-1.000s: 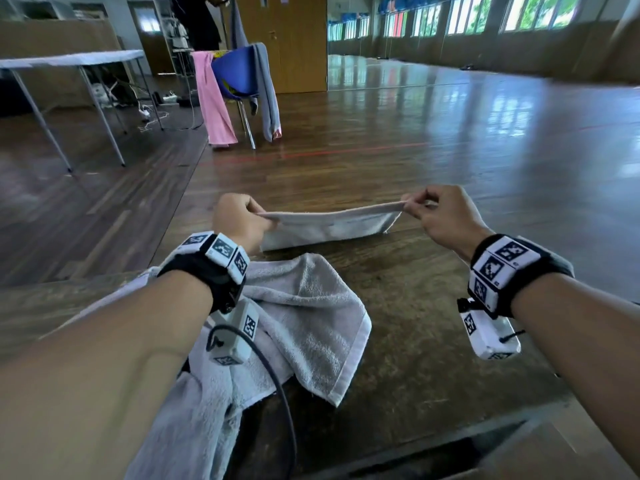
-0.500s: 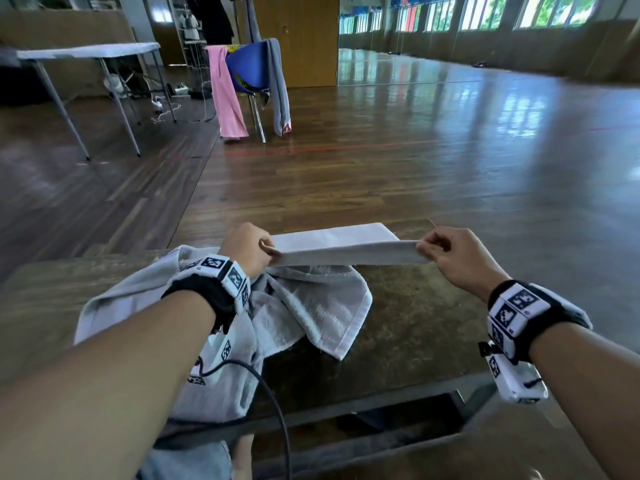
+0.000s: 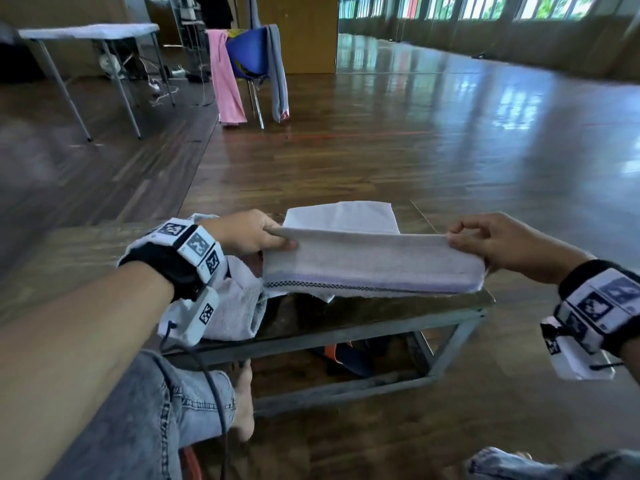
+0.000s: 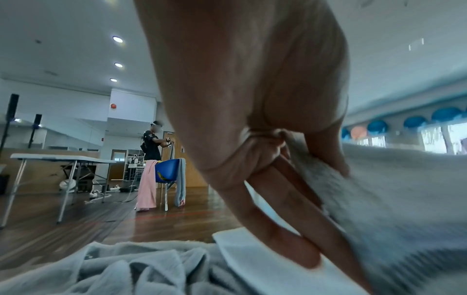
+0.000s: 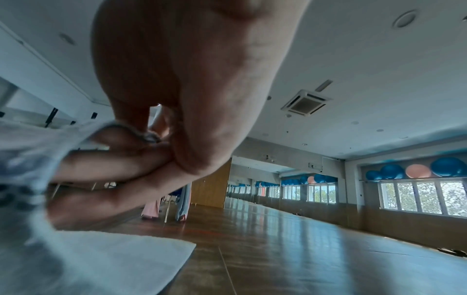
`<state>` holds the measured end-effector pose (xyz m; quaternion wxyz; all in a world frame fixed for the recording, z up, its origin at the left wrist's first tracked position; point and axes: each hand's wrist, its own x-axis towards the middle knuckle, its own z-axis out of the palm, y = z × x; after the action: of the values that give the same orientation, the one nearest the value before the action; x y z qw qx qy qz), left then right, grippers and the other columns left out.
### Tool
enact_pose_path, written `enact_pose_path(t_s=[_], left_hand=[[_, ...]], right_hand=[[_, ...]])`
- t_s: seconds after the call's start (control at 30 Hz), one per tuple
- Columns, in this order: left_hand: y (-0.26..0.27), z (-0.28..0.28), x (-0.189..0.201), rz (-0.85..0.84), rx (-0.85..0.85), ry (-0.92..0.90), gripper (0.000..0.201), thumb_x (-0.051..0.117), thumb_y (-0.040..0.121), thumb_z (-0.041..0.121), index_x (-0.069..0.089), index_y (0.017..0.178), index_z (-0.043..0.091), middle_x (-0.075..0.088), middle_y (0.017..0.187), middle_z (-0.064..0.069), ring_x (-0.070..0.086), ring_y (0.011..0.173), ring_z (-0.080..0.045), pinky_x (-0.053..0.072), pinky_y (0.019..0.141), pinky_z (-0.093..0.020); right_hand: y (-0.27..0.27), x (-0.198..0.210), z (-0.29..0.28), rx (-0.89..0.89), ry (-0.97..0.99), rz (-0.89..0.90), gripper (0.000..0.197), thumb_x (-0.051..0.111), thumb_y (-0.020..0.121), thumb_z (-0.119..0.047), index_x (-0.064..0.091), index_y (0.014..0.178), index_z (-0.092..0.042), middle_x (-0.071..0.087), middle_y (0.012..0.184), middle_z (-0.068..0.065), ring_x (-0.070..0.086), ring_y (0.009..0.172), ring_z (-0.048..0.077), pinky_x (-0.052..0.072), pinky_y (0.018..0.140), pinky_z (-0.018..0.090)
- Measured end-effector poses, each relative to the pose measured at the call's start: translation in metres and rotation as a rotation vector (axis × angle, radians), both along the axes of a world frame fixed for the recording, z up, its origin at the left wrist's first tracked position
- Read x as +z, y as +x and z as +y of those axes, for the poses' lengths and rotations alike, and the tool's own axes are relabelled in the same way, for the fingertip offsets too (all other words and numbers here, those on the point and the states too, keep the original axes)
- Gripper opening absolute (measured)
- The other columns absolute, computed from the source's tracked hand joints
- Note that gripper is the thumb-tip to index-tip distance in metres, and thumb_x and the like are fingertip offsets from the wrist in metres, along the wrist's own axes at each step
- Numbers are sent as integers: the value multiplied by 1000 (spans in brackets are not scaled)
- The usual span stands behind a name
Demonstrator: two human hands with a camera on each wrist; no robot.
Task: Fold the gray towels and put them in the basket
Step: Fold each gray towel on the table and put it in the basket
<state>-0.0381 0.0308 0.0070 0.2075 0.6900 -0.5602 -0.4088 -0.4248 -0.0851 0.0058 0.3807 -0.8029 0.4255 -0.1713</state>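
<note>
Head view: gray towel (image 3: 372,263) stretched taut as a folded band above the desk (image 3: 381,311), left hand (image 3: 247,233) pinching one top corner, right hand (image 3: 502,245) pinching the other; far half trailing flat on the desk top, a second crumpled towel (image 3: 239,306) lying beside the left wrist, no basket in sight. Left wrist view: thumb and fingers (image 4: 278,229) clamped on soft terry pile. Right wrist view: fingertips (image 5: 113,165) closed on the hemmed edge. Probably light, limp, not slippery; best held at the corners along the hem, kept under tension to stop sagging and creasing.
</note>
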Motion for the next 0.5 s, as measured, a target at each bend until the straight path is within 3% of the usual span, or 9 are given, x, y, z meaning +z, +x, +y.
enact_pose_path(t_s=[0.13,0.2,0.27,0.37,0.5], left_hand=[[-6,13,12,141,-86,191,43,72,86,33,67,119,6,72,97,-23,71,70,-28,58,50,-31],[-7,16,13,147,-117,238,25,71,88,32,74,100,10,72,84,-18,69,62,-23,55,47,-27],[-6,14,10,133,-102,234,26,73,86,35,76,89,10,69,83,-18,66,62,-24,54,48,-27],[1,-4,-4,83,15,96,50,74,84,39,69,109,-3,67,96,-26,61,77,-31,53,60,-32],[14,-44,-28,-34,190,-176,35,75,84,41,77,96,9,71,83,-22,60,73,-26,47,63,-35]], right_hand=[[-13,12,7,80,237,70,17,64,95,-35,73,92,-20,70,76,6,65,61,21,53,50,29],[-14,11,6,112,335,100,20,64,94,-34,73,92,-16,69,78,8,63,61,19,50,46,26],[-9,5,4,99,352,108,20,66,93,-33,74,89,-15,68,76,7,62,58,16,46,44,23],[2,-15,-10,-42,254,36,20,68,93,-30,74,89,-11,69,79,14,62,63,24,47,50,27],[30,-46,-45,-256,41,-88,20,71,93,-30,74,81,-14,70,72,11,61,57,20,49,49,32]])
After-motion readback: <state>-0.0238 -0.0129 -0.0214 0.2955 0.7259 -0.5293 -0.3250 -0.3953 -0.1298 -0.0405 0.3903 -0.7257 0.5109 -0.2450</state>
